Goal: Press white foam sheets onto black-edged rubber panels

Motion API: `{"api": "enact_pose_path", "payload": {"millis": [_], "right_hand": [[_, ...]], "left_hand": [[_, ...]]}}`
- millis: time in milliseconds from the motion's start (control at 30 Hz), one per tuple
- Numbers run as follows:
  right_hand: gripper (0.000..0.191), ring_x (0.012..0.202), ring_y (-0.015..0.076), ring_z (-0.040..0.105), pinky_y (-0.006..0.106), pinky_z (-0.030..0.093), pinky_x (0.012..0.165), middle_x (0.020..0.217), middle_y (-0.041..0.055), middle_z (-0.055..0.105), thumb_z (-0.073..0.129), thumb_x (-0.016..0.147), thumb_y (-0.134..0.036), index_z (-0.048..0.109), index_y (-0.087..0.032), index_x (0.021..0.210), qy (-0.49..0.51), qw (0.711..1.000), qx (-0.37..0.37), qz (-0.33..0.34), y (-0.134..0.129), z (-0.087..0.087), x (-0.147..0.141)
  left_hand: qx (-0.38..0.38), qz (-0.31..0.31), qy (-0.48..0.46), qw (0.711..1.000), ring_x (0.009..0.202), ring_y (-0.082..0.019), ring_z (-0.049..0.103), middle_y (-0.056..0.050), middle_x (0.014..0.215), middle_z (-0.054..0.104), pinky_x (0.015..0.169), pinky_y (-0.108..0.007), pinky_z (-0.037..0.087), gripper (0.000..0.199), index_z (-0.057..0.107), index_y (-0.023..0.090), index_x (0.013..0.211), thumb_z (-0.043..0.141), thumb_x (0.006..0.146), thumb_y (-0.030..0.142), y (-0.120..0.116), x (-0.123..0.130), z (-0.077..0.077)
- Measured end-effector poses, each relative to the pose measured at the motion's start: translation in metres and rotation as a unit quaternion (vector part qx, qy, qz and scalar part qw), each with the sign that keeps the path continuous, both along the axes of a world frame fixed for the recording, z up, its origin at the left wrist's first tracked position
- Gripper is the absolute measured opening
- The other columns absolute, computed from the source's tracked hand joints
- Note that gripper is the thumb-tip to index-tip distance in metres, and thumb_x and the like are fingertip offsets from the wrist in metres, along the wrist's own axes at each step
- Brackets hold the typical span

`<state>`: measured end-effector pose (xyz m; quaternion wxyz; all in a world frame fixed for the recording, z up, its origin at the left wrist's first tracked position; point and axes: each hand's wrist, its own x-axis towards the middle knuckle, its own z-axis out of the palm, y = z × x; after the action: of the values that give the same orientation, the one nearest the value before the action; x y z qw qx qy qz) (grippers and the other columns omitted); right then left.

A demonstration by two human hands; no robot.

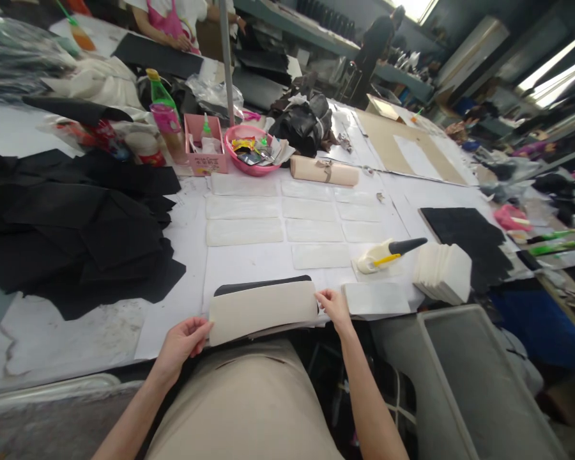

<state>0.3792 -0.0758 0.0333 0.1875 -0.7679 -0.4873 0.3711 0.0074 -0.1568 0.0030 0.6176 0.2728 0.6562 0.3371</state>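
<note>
My left hand [188, 340] pinches the left end of a long cream panel [263, 309] at the table's front edge. At its other end my right hand [333, 306] grips the corner between thumb and fingers. A black piece [263, 285] with rounded corners shows beneath the panel along its far edge. Beyond it, whitish rectangular strips [244, 232] lie in rows on the white table. Right of my right hand is a stack of pale strips [375, 298]. Behind that stack sits a cream glue-like container [374, 258] with a yellow-handled brush [387, 260].
Black cut sheets [71, 223] are heaped on the left. A pink box [204, 145] and pink basin [252, 150] stand at the back, near a beige roll [324, 171]. Cream blocks [441, 271] stand right, above a grey bin [489, 377]. A co-worker [167, 25] is across the table.
</note>
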Motion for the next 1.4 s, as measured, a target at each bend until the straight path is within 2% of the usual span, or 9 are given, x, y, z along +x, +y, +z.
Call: {"api": "enact_pose_path", "payload": {"millis": [100, 233, 400, 700, 1033, 1400], "right_hand": [[0.021, 0.056, 0.0136, 0.063, 0.021, 0.043, 0.054, 0.063, 0.0010, 0.067, 0.056, 0.078, -0.035, 0.064, -0.017, 0.069, -0.008, 1.000, -0.014, 0.022, 0.003, -0.012, 0.000], [0.020, 0.063, 0.0148, 0.066, 0.021, 0.044, 0.060, 0.066, 0.0014, 0.069, 0.057, 0.080, -0.034, 0.067, -0.018, 0.071, -0.038, 0.998, -0.031, 0.038, 0.009, -0.016, 0.003], [0.020, 0.070, 0.0163, 0.066, 0.022, 0.041, 0.061, 0.074, 0.0029, 0.071, 0.057, 0.080, -0.034, 0.070, -0.019, 0.075, -0.082, 0.994, -0.055, 0.054, 0.020, -0.018, 0.004], [0.019, 0.070, 0.0170, 0.064, 0.023, 0.035, 0.057, 0.071, 0.0031, 0.071, 0.056, 0.078, -0.031, 0.070, -0.020, 0.074, -0.124, 0.986, -0.082, 0.069, 0.031, -0.017, 0.004], [0.020, 0.072, 0.0164, 0.065, 0.022, 0.036, 0.058, 0.076, 0.0037, 0.072, 0.054, 0.079, -0.032, 0.069, -0.020, 0.075, -0.140, 0.982, -0.096, 0.079, 0.036, -0.018, -0.001], [0.024, 0.071, 0.0186, 0.066, 0.023, 0.036, 0.056, 0.069, 0.0053, 0.071, 0.051, 0.079, -0.032, 0.070, -0.019, 0.075, -0.152, 0.977, -0.111, 0.098, 0.038, -0.019, 0.000]], "left_hand": [[-0.008, 0.011, 0.014, 1.000, 0.039, -0.006, 0.037, 0.007, 0.043, 0.049, 0.039, -0.017, 0.024, 0.041, 0.056, 0.016, 0.074, 0.071, 0.068, 0.054, -0.006, 0.003, 0.000], [-0.014, 0.032, 0.040, 0.999, 0.039, -0.006, 0.036, 0.007, 0.042, 0.048, 0.039, -0.017, 0.023, 0.042, 0.056, 0.016, 0.074, 0.072, 0.067, 0.054, -0.010, 0.007, 0.002], [-0.021, 0.044, 0.055, 0.997, 0.039, -0.006, 0.036, 0.007, 0.042, 0.049, 0.039, -0.017, 0.023, 0.043, 0.057, 0.016, 0.075, 0.073, 0.065, 0.055, -0.007, 0.014, 0.001], [-0.020, 0.056, 0.067, 0.996, 0.036, -0.005, 0.033, 0.008, 0.039, 0.045, 0.037, -0.016, 0.020, 0.044, 0.058, 0.016, 0.074, 0.074, 0.062, 0.055, 0.006, 0.021, -0.002], [-0.024, 0.072, 0.076, 0.994, 0.034, -0.006, 0.034, 0.007, 0.038, 0.045, 0.037, -0.017, 0.022, 0.045, 0.060, 0.015, 0.073, 0.074, 0.058, 0.055, 0.006, 0.024, -0.005], [-0.020, 0.087, 0.088, 0.992, 0.032, -0.007, 0.036, 0.006, 0.036, 0.047, 0.036, -0.018, 0.022, 0.042, 0.060, 0.015, 0.069, 0.072, 0.058, 0.054, 0.011, 0.028, -0.003]]}}
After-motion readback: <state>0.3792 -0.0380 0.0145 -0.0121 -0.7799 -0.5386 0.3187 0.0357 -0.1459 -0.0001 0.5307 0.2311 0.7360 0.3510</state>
